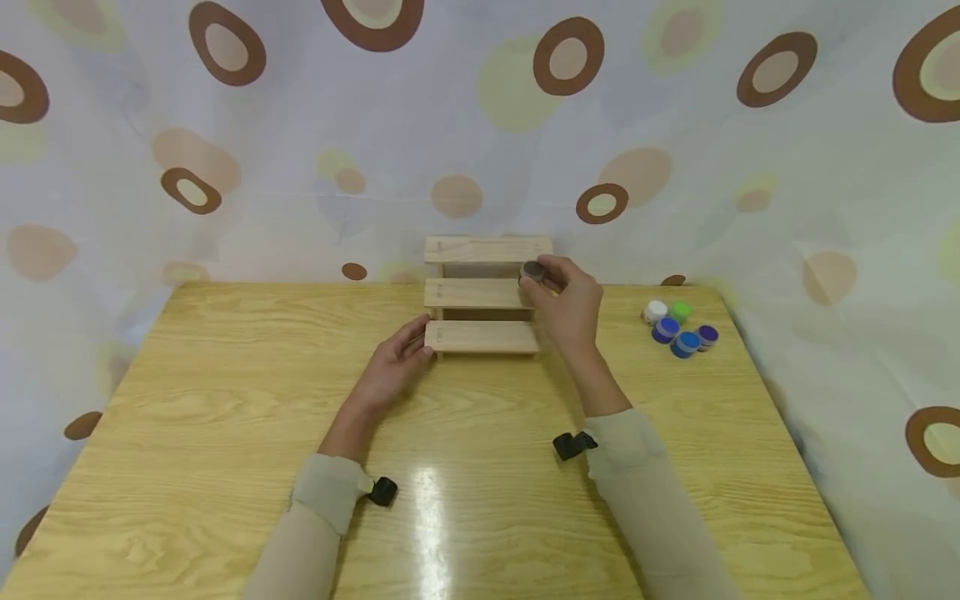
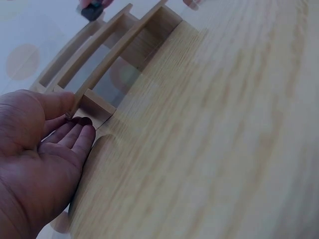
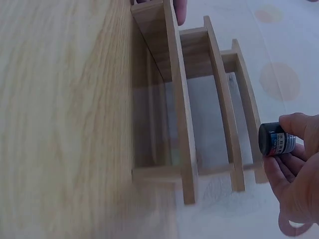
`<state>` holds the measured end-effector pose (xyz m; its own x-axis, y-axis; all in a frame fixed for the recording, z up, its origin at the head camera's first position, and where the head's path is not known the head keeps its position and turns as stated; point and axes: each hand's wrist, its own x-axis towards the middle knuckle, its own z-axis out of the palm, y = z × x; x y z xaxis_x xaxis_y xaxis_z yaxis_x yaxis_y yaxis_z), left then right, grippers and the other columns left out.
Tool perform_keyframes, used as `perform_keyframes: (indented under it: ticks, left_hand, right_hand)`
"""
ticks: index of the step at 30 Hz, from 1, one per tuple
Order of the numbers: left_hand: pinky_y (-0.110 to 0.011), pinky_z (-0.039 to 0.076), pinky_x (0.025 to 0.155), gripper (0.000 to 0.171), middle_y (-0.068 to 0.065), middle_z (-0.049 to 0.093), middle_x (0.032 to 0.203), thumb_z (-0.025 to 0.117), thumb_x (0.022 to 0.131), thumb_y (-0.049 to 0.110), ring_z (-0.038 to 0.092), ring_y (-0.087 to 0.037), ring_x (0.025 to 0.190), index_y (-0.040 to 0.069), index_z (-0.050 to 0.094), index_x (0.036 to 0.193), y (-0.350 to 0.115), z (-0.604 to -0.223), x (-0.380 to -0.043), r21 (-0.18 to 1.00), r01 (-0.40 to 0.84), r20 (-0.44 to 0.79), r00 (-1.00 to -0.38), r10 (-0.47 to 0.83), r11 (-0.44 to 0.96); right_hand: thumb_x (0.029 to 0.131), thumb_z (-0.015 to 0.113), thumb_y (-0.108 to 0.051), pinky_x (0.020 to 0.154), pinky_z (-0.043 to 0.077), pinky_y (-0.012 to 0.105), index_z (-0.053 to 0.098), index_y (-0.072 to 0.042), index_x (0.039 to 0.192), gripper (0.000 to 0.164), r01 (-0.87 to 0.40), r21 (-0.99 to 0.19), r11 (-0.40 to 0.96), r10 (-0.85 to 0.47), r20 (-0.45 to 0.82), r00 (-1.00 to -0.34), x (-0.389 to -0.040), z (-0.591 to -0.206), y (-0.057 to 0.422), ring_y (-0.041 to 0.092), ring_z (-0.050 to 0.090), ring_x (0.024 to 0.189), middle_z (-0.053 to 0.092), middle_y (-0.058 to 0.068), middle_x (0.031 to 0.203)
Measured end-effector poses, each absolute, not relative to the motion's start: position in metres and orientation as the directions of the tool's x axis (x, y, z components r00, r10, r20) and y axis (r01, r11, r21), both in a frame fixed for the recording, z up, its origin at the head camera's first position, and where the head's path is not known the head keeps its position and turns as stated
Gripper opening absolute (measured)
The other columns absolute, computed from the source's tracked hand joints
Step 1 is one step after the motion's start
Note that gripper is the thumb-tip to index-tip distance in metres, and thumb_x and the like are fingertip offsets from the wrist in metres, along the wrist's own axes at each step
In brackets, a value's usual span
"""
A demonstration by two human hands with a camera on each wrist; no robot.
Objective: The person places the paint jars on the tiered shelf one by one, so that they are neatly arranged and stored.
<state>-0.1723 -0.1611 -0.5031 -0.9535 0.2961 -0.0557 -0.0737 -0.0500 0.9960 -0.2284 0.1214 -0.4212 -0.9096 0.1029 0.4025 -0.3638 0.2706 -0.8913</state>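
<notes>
A three-step wooden rack stands at the back middle of the table. My right hand pinches a small dark paint jar at the right end of the rack, between its middle and top steps; the right wrist view shows the dark paint jar just beyond the top step. My left hand rests against the left end of the bottom step, fingers straight, thumb on the wood.
Several small paint jars, white, green, blue and purple, cluster on the table's right back part. The wooden table ends at a patterned curtain close behind the rack.
</notes>
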Motion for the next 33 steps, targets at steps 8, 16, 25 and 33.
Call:
perform_keyframes:
  ticks: [8,16,25,33]
  left_hand:
    - [-0.032,0.042,0.119,0.063,-0.008,0.034,0.171,0.056,0.111,0.011,0.037,-0.024,0.155,0.010,0.029,0.168,-0.160,-0.505,-0.171,0.995,-0.086,-0.070,-0.956,0.284,-0.045]
    - [-0.028,0.043,0.117,0.063,-0.010,0.034,0.170,0.056,0.111,0.009,0.038,-0.024,0.155,0.009,0.028,0.168,-0.160,-0.503,-0.172,0.996,-0.077,-0.060,-0.956,0.288,-0.048]
    - [-0.031,0.043,0.117,0.062,-0.014,0.036,0.169,0.056,0.111,0.009,0.039,-0.027,0.154,0.007,0.029,0.167,-0.161,-0.502,-0.175,0.996,-0.067,-0.049,-0.958,0.282,-0.055]
    - [-0.031,0.043,0.118,0.064,-0.015,0.037,0.168,0.057,0.110,0.010,0.038,-0.027,0.154,0.007,0.028,0.167,-0.161,-0.504,-0.175,0.996,-0.076,-0.058,-0.955,0.292,-0.052]
  right_hand:
    - [0.093,0.084,-0.008,0.097,0.061,0.035,0.073,0.005,0.124,0.036,-0.351,-0.880,0.321,0.027,0.378,-0.925,-0.244,-0.408,0.093,0.030,0.074,0.112,0.075,0.019,0.118]
    - [0.093,0.084,-0.010,0.096,0.061,0.031,0.073,0.004,0.125,0.037,-0.398,-0.849,0.349,-0.051,0.406,-0.912,-0.260,-0.393,0.070,0.028,0.074,0.112,0.076,0.017,0.118]
    - [0.095,0.082,-0.009,0.097,0.058,0.025,0.070,0.004,0.130,0.039,-0.369,-0.867,0.336,-0.103,0.355,-0.929,-0.277,-0.385,0.047,0.026,0.071,0.117,0.074,0.015,0.124]
    - [0.096,0.081,-0.009,0.097,0.058,0.023,0.069,0.003,0.131,0.039,-0.327,-0.889,0.320,-0.097,0.313,-0.945,-0.285,-0.389,0.037,0.025,0.071,0.119,0.073,0.015,0.124]
